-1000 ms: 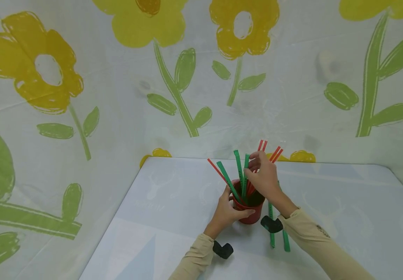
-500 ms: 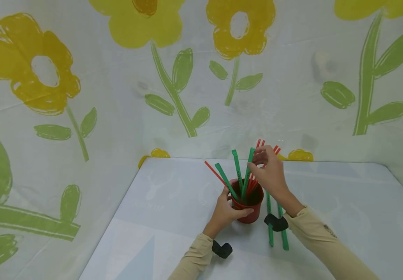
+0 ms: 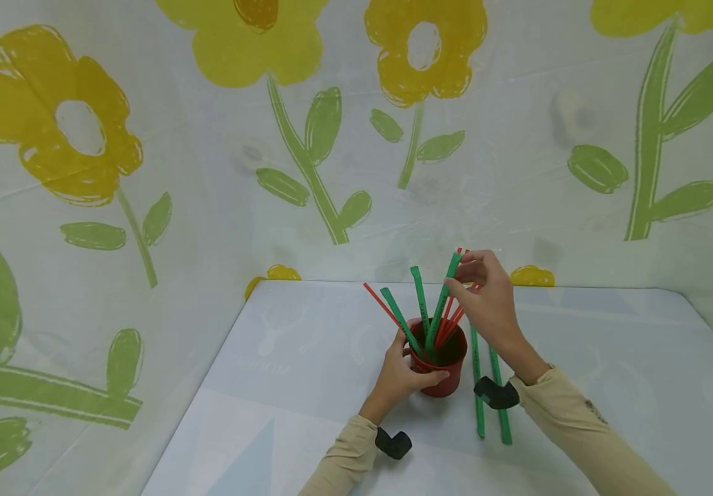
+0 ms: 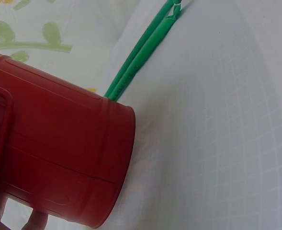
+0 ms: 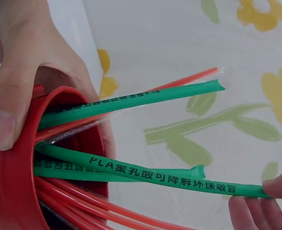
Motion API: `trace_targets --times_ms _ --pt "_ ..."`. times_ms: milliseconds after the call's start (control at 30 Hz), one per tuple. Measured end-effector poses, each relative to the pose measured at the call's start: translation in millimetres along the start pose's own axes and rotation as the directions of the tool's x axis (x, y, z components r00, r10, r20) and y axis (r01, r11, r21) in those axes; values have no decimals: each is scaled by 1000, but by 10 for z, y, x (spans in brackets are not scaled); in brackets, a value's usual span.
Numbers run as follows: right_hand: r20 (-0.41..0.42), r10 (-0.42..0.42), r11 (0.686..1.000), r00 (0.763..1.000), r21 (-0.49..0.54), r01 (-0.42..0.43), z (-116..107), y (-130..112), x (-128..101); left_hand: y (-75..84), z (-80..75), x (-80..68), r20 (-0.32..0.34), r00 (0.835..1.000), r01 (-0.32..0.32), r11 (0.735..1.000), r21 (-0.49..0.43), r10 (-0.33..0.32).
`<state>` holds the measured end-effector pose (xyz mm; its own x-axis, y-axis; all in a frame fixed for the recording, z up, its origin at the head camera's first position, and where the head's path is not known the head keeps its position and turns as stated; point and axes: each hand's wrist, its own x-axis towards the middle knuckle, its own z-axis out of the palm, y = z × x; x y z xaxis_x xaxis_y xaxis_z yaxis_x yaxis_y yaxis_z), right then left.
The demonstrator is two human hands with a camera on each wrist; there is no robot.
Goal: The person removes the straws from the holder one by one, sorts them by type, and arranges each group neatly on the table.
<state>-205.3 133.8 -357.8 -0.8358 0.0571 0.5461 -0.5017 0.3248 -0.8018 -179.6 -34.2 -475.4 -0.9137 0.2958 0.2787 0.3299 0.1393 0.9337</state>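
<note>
A red cup [image 3: 439,366] stands on the white table [image 3: 306,365] with several green and red wrapped straws in it. My left hand [image 3: 401,375] grips the cup [image 5: 16,191] around its side, thumb over the rim; the left wrist view shows the cup wall [image 4: 54,153]. My right hand [image 3: 486,300] pinches the top end of one green straw [image 3: 441,303] that leans out of the cup; its printed length [image 5: 169,179] runs to my fingertips [image 5: 275,189]. Two green straws [image 3: 491,386] lie flat on the table to the cup's right, seen also in the left wrist view [image 4: 141,57].
A cloth backdrop [image 3: 207,172] printed with yellow flowers and green stems rises close behind and to the left of the table. Black wrist mounts [image 3: 393,443] sit on both forearms. Bare table surface extends left and right of the cup.
My right hand has moved up and to the right, drawing the green straw's top end with it so it leans more to the right. The left hand and cup have stayed put.
</note>
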Motion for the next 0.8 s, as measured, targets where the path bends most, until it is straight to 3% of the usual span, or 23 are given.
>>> trace_targets --times_ms 167,433,633,800 --pt "-13 0 1000 1000 23 1 -42 -24 31 -98 19 12 -4 1000 -6 1000 12 6" --pt "-43 0 998 999 58 3 -148 -109 63 87 -20 -10 31 999 -25 999 -20 26" --pt "-57 7 992 998 123 0 -207 -160 85 70 -35 -13 31 998 -51 999 -5 51" --pt "-89 4 992 996 122 7 -267 -245 81 -195 2 33 22 998 -56 998 20 56"
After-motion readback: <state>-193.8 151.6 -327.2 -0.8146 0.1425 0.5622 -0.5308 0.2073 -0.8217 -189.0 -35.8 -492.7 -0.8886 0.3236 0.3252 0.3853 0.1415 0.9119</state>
